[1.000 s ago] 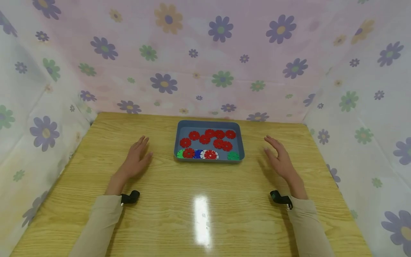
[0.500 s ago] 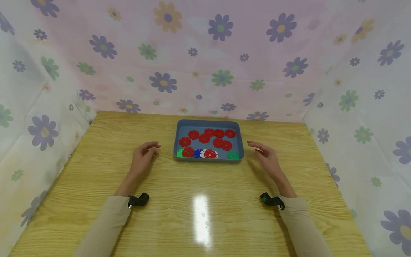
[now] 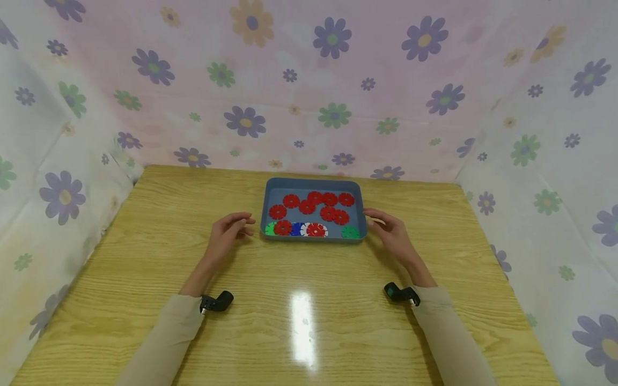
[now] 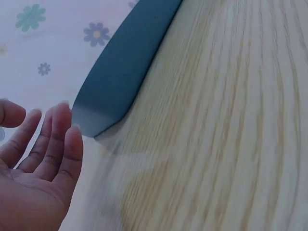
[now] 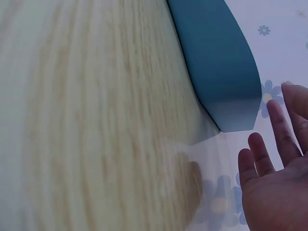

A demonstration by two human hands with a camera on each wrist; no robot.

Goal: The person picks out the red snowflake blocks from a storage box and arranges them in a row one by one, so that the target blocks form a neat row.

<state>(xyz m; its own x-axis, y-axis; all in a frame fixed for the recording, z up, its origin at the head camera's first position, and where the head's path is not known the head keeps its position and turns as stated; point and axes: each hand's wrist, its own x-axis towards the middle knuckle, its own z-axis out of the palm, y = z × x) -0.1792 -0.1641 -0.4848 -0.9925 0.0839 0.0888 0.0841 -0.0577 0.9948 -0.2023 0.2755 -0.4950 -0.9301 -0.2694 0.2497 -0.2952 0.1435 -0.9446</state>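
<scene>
Blue tray (image 3: pixel 311 184) holds coloured discs (image 3: pixel 346 200) on the table (image 3: pixel 251 300); left hand (image 3: pixel 226 234) and right hand (image 3: pixel 393 235), fingers relaxed and slightly bent, are just beside its 2 ends.

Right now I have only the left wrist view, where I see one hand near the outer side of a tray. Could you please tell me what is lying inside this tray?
Observer: Inside the tray lie flat notched discs, most of them red.
Operator: Thank you. And what is near the tray's right end?
Observer: The right hand is there, very close to it; I cannot tell for sure whether they touch.
Operator: I understand. Is there any piece that is not red, at this same end?
Observer: Yes, a green disc lies in the corner on the person's side.
</scene>
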